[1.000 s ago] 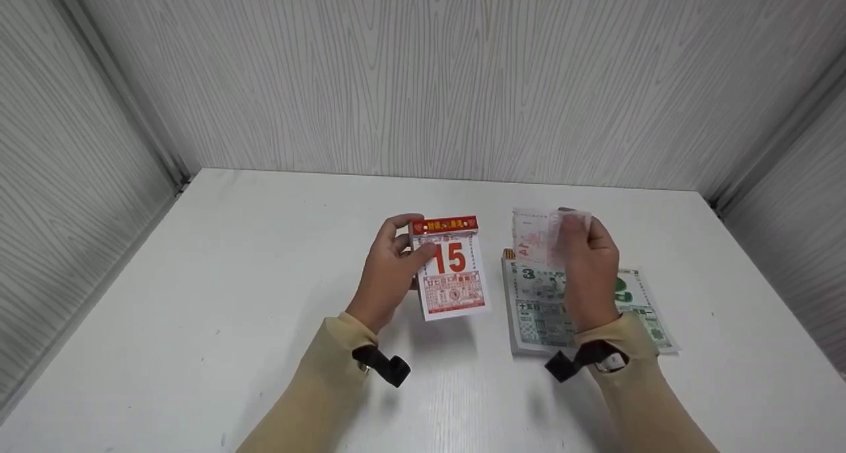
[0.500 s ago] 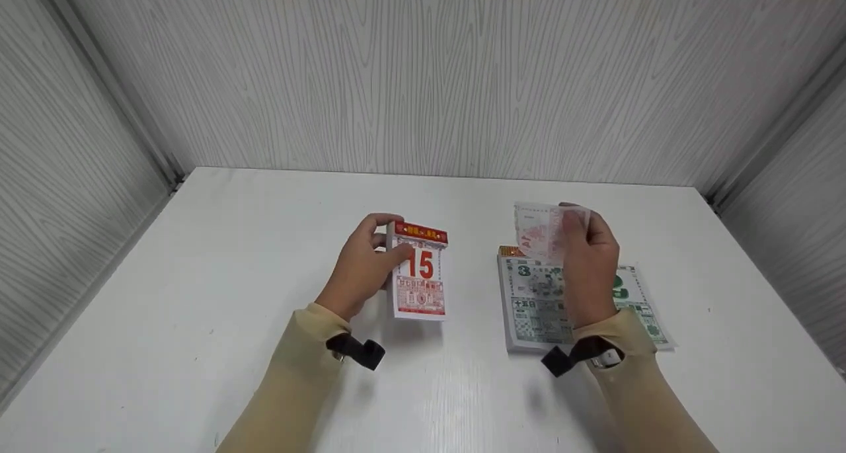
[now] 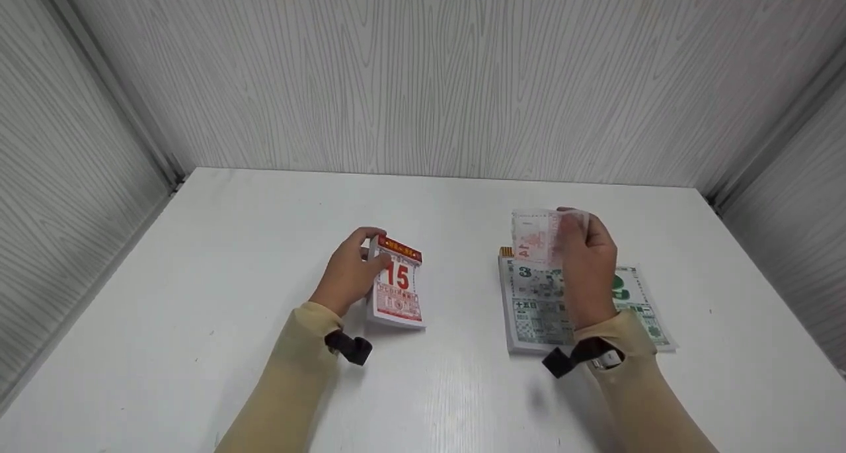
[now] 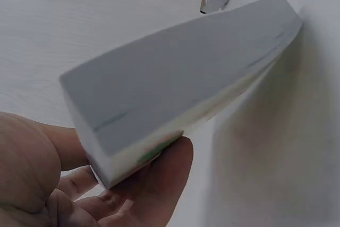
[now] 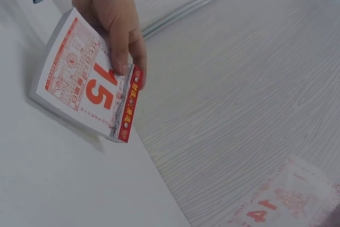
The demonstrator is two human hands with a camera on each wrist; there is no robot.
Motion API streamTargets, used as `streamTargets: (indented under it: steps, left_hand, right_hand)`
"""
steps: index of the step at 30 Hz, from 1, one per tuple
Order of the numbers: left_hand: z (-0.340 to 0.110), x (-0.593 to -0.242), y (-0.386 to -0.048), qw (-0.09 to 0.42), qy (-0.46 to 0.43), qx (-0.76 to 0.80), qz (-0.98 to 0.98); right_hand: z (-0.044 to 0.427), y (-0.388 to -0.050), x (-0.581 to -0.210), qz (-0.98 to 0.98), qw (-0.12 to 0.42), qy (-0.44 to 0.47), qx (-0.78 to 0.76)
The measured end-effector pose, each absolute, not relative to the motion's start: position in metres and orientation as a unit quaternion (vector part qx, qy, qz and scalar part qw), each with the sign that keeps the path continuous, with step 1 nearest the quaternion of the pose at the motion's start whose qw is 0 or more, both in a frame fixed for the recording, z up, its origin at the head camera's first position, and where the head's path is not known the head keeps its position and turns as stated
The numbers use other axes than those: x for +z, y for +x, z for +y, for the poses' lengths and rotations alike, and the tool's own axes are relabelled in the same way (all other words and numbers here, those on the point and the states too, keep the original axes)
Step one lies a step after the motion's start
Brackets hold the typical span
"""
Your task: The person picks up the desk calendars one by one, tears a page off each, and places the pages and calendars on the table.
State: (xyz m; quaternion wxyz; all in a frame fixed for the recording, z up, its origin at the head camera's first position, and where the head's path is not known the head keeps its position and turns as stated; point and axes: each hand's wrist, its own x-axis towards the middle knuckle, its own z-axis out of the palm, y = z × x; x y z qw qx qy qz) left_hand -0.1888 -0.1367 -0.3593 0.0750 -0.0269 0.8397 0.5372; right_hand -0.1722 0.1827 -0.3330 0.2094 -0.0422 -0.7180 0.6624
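Observation:
In my left hand (image 3: 350,271) I grip a small tear-off calendar (image 3: 398,294) by its left edge near the top, thumb on the front page. It has a red header strip and a large red 15; the left wrist view shows its thick page block (image 4: 180,73). The lower end bends slightly, close above the table. My right hand (image 3: 589,274) pinches a thin loose calendar page (image 3: 532,235), its red 14 showing in the right wrist view. Below the right hand lies a larger calendar (image 3: 538,321) with green print, partly hidden by hand and page.
A loose green-printed page (image 3: 644,307) lies at the right of the larger calendar. The white table (image 3: 198,274) ends at a wood-grain back panel (image 3: 423,76), with side panels (image 3: 59,142) left and right.
My left hand has moved left and slightly down with the small calendar, which now tilts more. The right hand stays nearly in place, still pinching the loose page.

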Motion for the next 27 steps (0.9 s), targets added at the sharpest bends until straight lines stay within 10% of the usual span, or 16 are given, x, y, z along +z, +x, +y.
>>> streamTargets:
  steps: [27]
  left_hand:
    - [-0.135, -0.375, -0.185, 0.078, -0.043, 0.393, 0.915]
  right_hand:
    - [0.185, -0.175, -0.343, -0.724, 0.207, -0.027, 0.658]
